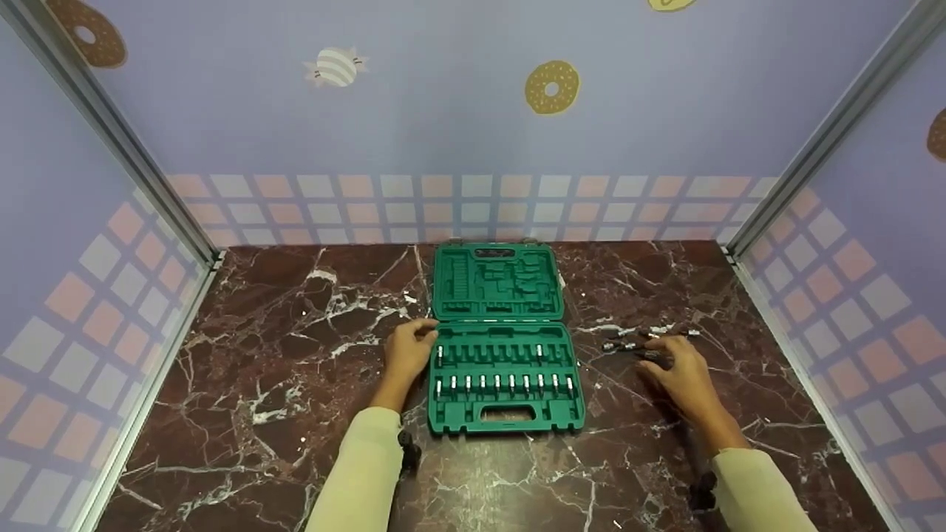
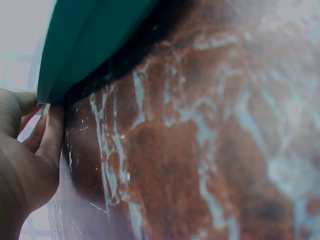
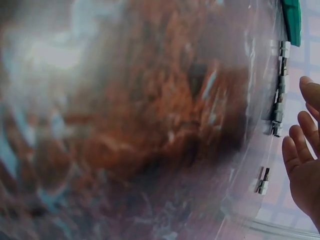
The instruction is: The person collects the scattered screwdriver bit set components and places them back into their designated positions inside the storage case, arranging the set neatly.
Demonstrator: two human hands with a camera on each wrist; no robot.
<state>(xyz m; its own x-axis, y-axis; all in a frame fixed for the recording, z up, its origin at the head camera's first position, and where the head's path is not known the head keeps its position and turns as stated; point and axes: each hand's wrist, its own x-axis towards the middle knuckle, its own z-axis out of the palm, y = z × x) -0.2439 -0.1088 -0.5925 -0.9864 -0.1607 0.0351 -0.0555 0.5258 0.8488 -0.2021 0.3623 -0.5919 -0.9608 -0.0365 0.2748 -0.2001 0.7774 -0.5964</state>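
A green plastic case [image 1: 506, 428] lies unfolded on the table, its lid [image 1: 499, 314] at the back. Metal bit sockets [image 1: 497, 384] stand along its front row, and two more are in the row behind. My left hand [image 1: 409, 351] rests its thumb and fingers against the case's left side near the hinge; in the left wrist view the fingers touch the case's edge [image 2: 75, 60]. To the right of the case, my right hand [image 1: 680, 373] hovers over loose bit sockets [image 1: 610, 346], fingers loosely bent. In the right wrist view those fingers stand apart from the sockets [image 3: 278, 107].
One bit socket [image 1: 693, 332] lies at the right end of the loose group. The dark red marbled table [image 1: 281, 369] is bounded by patterned panels [image 1: 473, 133] at the back and both sides.
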